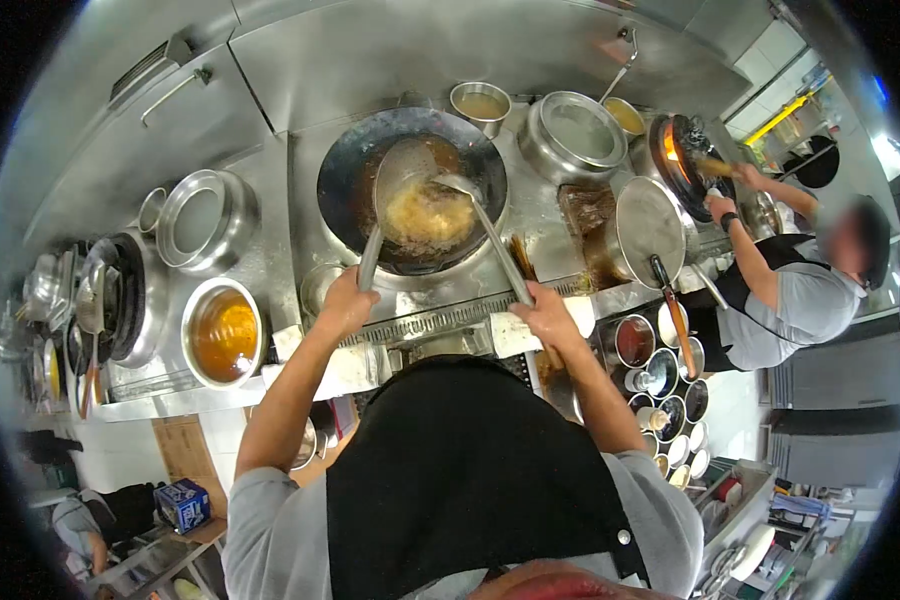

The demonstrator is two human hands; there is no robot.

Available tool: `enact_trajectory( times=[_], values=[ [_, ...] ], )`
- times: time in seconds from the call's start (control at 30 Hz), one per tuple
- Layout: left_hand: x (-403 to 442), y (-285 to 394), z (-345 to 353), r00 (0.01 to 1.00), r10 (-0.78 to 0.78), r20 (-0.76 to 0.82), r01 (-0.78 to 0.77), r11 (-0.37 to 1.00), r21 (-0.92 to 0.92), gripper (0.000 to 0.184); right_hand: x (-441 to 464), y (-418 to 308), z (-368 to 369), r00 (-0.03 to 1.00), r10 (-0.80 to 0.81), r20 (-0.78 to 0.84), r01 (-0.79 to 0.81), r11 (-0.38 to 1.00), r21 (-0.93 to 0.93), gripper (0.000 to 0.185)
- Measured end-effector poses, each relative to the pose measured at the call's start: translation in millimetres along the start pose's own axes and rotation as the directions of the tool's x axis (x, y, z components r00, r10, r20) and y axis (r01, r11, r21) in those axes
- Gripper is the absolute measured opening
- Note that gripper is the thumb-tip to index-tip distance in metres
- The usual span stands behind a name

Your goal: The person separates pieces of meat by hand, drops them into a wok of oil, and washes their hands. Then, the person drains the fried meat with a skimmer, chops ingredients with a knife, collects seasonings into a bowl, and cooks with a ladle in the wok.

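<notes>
The left hand (345, 303), near the middle of the frame, is wrapped around the handle of a metal skimmer (403, 170), its perforated disc tilted inside a dark wok (338, 190) at the upper centre. The right hand (548, 314), right of centre, grips a second long-handled metal tool (498, 246) (its head, angled in from the right, is too small to name surely). Between the two heads, in the wok, lies a mass of golden, frothy food (428, 218). The wok sits on a steel counter (270, 245). Just above its right edge stands a small pot (490, 129) of cloudy liquid, with a larger silver pot (544, 162) to the right. Left of centre, a pot (187, 340) holds amber liquid; above it is another silver pot (242, 228). A round sieve (650, 230) rests at the right of the frame, and below it cluster many small containers (670, 418). At the far right, a co-worker (792, 310) reaches over another pan (670, 185), beside a flame.
</notes>
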State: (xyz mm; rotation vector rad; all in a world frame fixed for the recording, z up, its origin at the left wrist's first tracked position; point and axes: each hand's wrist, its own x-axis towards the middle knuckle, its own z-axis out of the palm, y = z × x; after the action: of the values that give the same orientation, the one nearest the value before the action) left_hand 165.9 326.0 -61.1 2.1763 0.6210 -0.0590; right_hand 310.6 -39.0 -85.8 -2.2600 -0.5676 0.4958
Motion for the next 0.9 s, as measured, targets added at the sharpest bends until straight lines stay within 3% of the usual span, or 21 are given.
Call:
enact_trajectory(
  times=[0.07, 0.1, 0.13, 0.23, 0.33, 0.5, 0.57, 0.6, 0.7, 0.73, 0.77, 0.83, 0.9],
  values=[
    [-1, 15, -2, 0.989, -0.08, 0.127, 0.11, 0.962, -0.251, 0.042, -12, 4, 26, 0.999, 0.04, -0.029, -0.04, 0.999, 0.016, 0.037],
    [0, 18, -3, 0.979, -0.102, 0.178, 0.158, 0.93, -0.331, 0.034, -29, -43, 20, 0.987, 0.159, 0.035, -0.162, 0.964, 0.211, 0.036],
    [5, 16, -4, 0.98, -0.083, 0.178, 0.14, 0.931, -0.337, 0.034, -31, -46, 28, 0.977, 0.208, 0.046, -0.213, 0.952, 0.218, 0.034],
    [21, -8, 7, 0.954, -0.066, 0.292, 0.215, 0.829, -0.517, 0.021, -32, -40, 42, 0.981, 0.194, 0.027, -0.194, 0.948, 0.251, 0.033],
    [13, -9, -7, 0.925, -0.048, 0.377, 0.296, 0.714, -0.635, 0.017, -49, -93, 22, 0.979, 0.199, 0.032, -0.195, 0.895, 0.401, 0.025],
    [4, -31, -16, 0.906, 0.025, 0.422, 0.311, 0.637, -0.705, 0.008, -55, -122, -4, 0.992, 0.123, -0.039, -0.085, 0.851, 0.518, 0.019],
    [-1, -32, -18, 0.908, 0.041, 0.416, 0.307, 0.611, -0.73, 0.006, -56, -136, -14, 0.991, 0.129, -0.03, -0.072, 0.713, 0.698, 0.038],
    [-3, -32, -18, 0.91, 0.044, 0.412, 0.304, 0.606, -0.735, 0.006, -55, -142, -18, 0.992, 0.125, -0.03, -0.07, 0.718, 0.693, 0.038],
    [-12, -34, -21, 0.931, 0.048, 0.362, 0.273, 0.564, -0.779, 0.01, -51, -153, -23, 0.998, 0.043, 0.042, -0.055, 0.378, 0.924, 0.046],
    [-15, -36, -21, 0.91, 0.082, 0.407, 0.343, 0.402, -0.849, 0.012, -47, -149, -20, 0.999, 0.03, 0.042, -0.05, 0.384, 0.922, 0.046],
    [-17, -38, -22, 0.89, 0.126, 0.439, 0.405, 0.226, -0.886, 0.014, -41, -142, -14, 0.998, 0.063, 0.007, -0.038, 0.507, 0.861, 0.041],
    [-21, -30, -13, 0.909, 0.114, 0.401, 0.356, 0.287, -0.889, 0.016, -32, -132, -4, 0.994, 0.085, -0.066, -0.013, 0.705, 0.709, 0.022],
    [-19, -34, -9, 0.904, 0.11, 0.412, 0.338, 0.406, -0.849, 0.018, -33, -116, 5, 0.992, 0.086, -0.088, -0.006, 0.748, 0.663, 0.019]
  ],
)
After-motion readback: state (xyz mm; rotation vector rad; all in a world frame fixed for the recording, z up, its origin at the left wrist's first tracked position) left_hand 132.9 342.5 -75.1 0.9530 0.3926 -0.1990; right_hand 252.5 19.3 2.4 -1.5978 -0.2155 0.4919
